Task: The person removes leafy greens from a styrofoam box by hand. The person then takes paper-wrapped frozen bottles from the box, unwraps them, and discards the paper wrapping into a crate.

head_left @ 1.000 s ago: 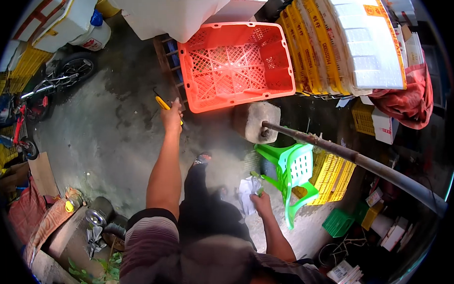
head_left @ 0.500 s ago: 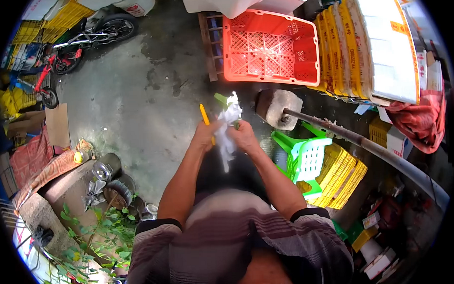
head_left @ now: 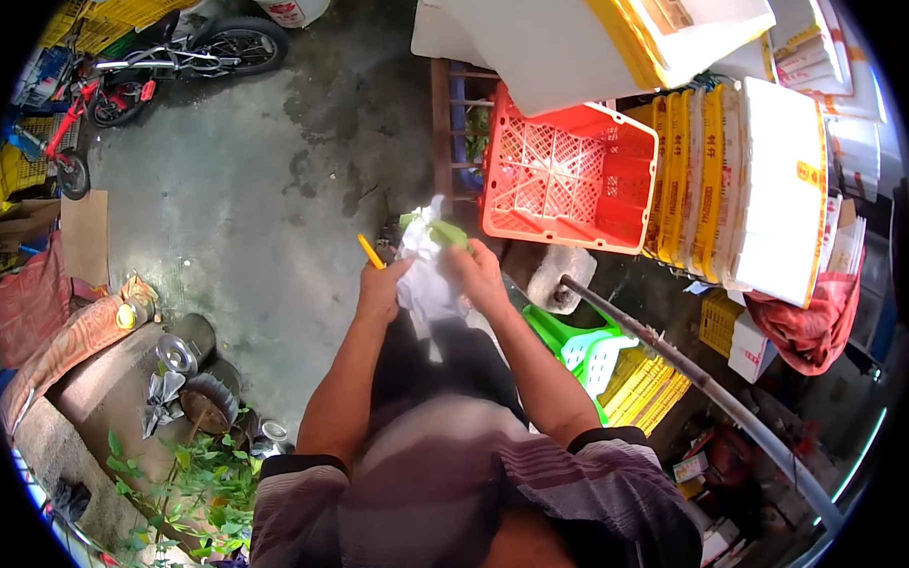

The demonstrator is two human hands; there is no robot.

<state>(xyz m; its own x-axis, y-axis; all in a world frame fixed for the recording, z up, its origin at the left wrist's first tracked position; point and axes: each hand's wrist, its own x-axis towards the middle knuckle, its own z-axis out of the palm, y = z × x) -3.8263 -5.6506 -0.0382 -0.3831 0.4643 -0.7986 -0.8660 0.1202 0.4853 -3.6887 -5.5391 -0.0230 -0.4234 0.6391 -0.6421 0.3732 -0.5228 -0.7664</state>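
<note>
A crumpled white sheet or bag hangs between my two hands, in front of my dark trousers. My left hand is closed on its left edge and also holds a yellow-handled tool, whose handle sticks up past the fingers. On the other side my right hand is closed around the white material and a light green piece at its top. Whether the green piece is inside or behind the white material is hard to tell. The lower part of the tool is hidden.
A red plastic crate lies ahead to the right, beside stacked white foam boxes. A metal pole rises from a concrete block near a green stool. Leafy plants stand at the lower left, a bicycle at the upper left.
The view has shifted, bringing more foam boxes in at the top. My hands have moved apart slightly, and the white material is spread wider between them.
</note>
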